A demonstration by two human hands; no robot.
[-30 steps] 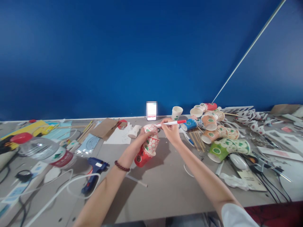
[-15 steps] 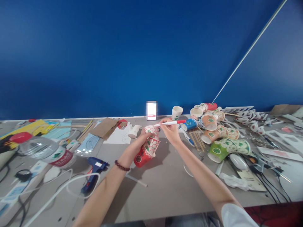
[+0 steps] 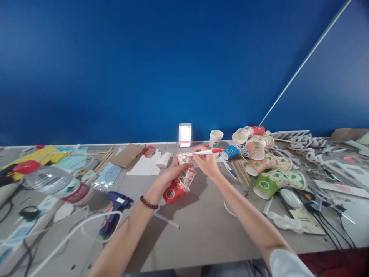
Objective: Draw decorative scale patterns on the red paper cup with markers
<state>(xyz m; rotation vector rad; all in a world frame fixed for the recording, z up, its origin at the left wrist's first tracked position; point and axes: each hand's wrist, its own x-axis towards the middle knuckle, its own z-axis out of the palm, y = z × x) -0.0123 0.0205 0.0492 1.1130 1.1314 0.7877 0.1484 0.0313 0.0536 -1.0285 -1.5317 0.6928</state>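
My left hand (image 3: 173,171) is wrapped round a joined row of paper cups (image 3: 176,191), red at the lower end and white with red scale-like lines and green prints further up. It holds them tilted above the table. In my right hand (image 3: 205,159) is a white marker pen (image 3: 206,152) with a red end, pinched between the fingers. The pen's tip points left, at the upper cup's surface; whether it touches I cannot tell. A dark beaded bracelet (image 3: 148,202) circles my left wrist.
A lit phone (image 3: 185,135) leans at the blue wall, beside a white paper cup (image 3: 216,138). Decorated cups (image 3: 265,185) and sticks (image 3: 240,172) lie to the right. On the left are a blue glue gun (image 3: 115,211), a water bottle (image 3: 59,184) and a white cable (image 3: 72,231).
The marker has shifted slightly left and down with my right hand. My left hand has turned the cups a little, so more of the red cup's front shows.
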